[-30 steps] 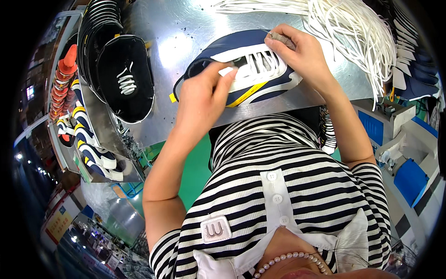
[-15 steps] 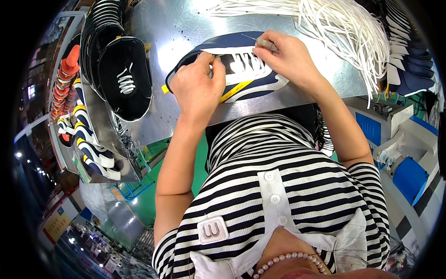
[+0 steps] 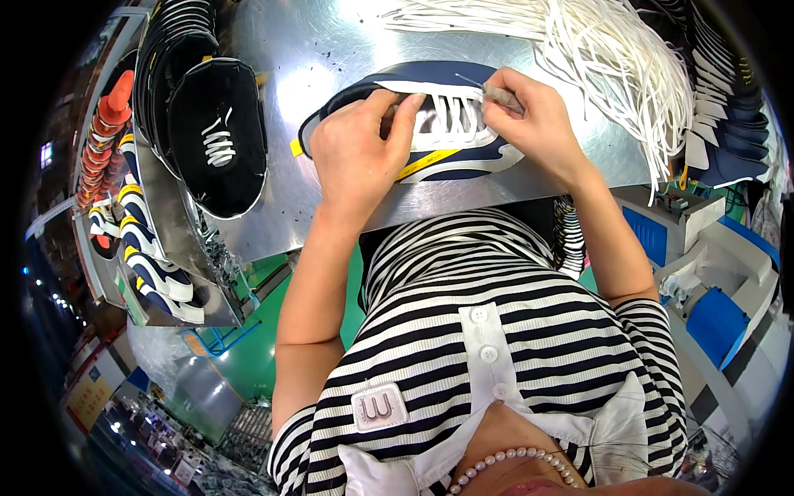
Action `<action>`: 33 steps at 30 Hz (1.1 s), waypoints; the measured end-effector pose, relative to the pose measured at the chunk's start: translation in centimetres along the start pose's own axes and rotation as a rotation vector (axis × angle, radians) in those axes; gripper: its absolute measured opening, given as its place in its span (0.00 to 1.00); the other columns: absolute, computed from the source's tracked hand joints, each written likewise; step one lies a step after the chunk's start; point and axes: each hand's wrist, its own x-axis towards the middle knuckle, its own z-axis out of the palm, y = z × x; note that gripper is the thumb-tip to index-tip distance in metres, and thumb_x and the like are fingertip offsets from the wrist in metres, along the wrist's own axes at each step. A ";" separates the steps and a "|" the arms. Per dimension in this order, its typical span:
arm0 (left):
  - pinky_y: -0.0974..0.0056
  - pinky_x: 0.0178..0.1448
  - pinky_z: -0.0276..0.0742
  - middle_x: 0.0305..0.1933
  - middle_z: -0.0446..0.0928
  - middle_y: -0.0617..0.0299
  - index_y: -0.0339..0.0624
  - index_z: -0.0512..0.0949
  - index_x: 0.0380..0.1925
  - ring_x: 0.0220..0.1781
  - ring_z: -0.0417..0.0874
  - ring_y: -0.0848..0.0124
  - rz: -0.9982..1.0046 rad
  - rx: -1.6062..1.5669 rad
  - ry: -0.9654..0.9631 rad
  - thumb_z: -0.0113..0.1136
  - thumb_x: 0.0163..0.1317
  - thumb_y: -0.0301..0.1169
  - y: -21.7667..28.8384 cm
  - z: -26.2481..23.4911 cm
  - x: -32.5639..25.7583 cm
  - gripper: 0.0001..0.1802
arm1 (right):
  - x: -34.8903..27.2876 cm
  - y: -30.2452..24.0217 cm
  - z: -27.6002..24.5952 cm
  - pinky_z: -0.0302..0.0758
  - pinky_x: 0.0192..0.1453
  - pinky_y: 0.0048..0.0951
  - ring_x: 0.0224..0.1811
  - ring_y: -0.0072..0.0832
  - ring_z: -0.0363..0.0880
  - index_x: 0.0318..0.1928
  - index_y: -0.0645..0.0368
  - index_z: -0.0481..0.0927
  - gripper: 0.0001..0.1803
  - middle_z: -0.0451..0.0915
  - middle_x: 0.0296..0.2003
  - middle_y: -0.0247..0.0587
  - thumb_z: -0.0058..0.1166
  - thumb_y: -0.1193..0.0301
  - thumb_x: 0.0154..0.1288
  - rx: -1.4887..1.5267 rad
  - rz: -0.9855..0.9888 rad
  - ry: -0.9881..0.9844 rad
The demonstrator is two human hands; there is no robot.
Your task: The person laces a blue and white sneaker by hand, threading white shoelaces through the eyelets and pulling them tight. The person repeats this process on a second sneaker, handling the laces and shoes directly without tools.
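A navy and white shoe upper [image 3: 447, 153] with a yellow stripe lies flat on the shiny metal table [image 3: 322, 58]. White laces [image 3: 451, 116] run across its middle. My left hand [image 3: 360, 153] presses on the upper's left part, fingers curled at the lace area. My right hand [image 3: 533, 120] pinches a small grey tool or lace end [image 3: 500, 95] at the upper's right side, with a thin needle-like tip pointing left.
A big bundle of white laces [image 3: 612, 58] lies at the table's back right. A stack of black laced uppers [image 3: 215, 132] sits at the left. More navy uppers [image 3: 153, 264] lie on a lower shelf to the left, and blue bins [image 3: 719, 322] stand at right.
Both hands shifted along the upper: the left hand moved up onto the lace area, the right hand moved to the upper's right side. The upper turned slightly flatter.
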 end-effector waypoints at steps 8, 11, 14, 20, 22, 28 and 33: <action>0.59 0.63 0.69 0.67 0.63 0.46 0.33 0.60 0.63 0.60 0.72 0.62 -0.485 -0.509 0.084 0.60 0.63 0.18 0.6 -1.6 -12.5 0.30 | -0.5 1.4 1.8 0.73 0.38 0.22 0.31 0.19 0.75 0.42 0.64 0.80 0.12 0.81 0.29 0.34 0.58 0.67 0.67 0.353 0.001 0.270; 0.58 0.64 0.72 0.68 0.62 0.46 0.33 0.57 0.67 0.67 0.69 0.60 -0.930 -1.218 0.257 0.60 0.66 0.23 1.8 -1.6 -11.3 0.32 | -0.4 1.5 1.9 0.74 0.41 0.22 0.34 0.19 0.77 0.43 0.63 0.80 0.12 0.83 0.32 0.36 0.58 0.67 0.68 0.341 0.004 0.268; 0.59 0.63 0.73 0.59 0.74 0.52 0.34 0.64 0.65 0.60 0.75 0.63 -0.916 -1.933 -0.083 0.61 0.68 0.35 -1.3 -1.4 -10.5 0.30 | -0.2 0.3 1.0 0.75 0.43 0.22 0.36 0.20 0.79 0.45 0.64 0.77 0.10 0.83 0.35 0.38 0.52 0.69 0.72 0.470 0.036 0.123; 0.60 0.58 0.74 0.54 0.77 0.52 0.31 0.70 0.58 0.53 0.79 0.65 -0.309 -1.071 0.216 0.59 0.64 0.33 5.7 -6.7 -4.9 0.25 | -0.4 -3.4 2.7 0.53 0.22 0.12 0.18 0.08 0.58 0.46 0.57 0.76 0.09 0.80 0.31 0.29 0.51 0.66 0.74 0.787 0.173 -0.327; 0.64 0.52 0.75 0.48 0.79 0.54 0.29 0.72 0.53 0.46 0.80 0.68 -0.259 -0.668 0.293 0.61 0.62 0.26 7.7 -8.4 -4.0 0.20 | -0.5 -2.7 2.9 0.55 0.23 0.13 0.20 0.09 0.59 0.45 0.57 0.75 0.08 0.79 0.30 0.29 0.51 0.66 0.74 0.773 0.170 -0.279; 0.46 0.56 0.71 0.48 0.74 0.32 0.21 0.69 0.50 0.52 0.75 0.36 -0.334 0.301 0.249 0.56 0.65 0.29 -5.3 -8.4 0.4 0.20 | 1.1 1.1 2.0 0.62 0.26 0.17 0.22 0.13 0.67 0.42 0.58 0.76 0.08 0.78 0.28 0.29 0.51 0.66 0.71 0.666 0.148 -0.073; 0.51 0.61 0.72 0.54 0.71 0.27 0.10 0.56 0.59 0.56 0.76 0.41 -0.644 0.648 0.405 0.64 0.61 0.48 -13.5 -5.6 5.4 0.47 | 1.0 2.2 4.1 0.71 0.33 0.21 0.27 0.17 0.75 0.38 0.60 0.76 0.06 0.79 0.26 0.30 0.52 0.70 0.70 0.493 0.020 -0.064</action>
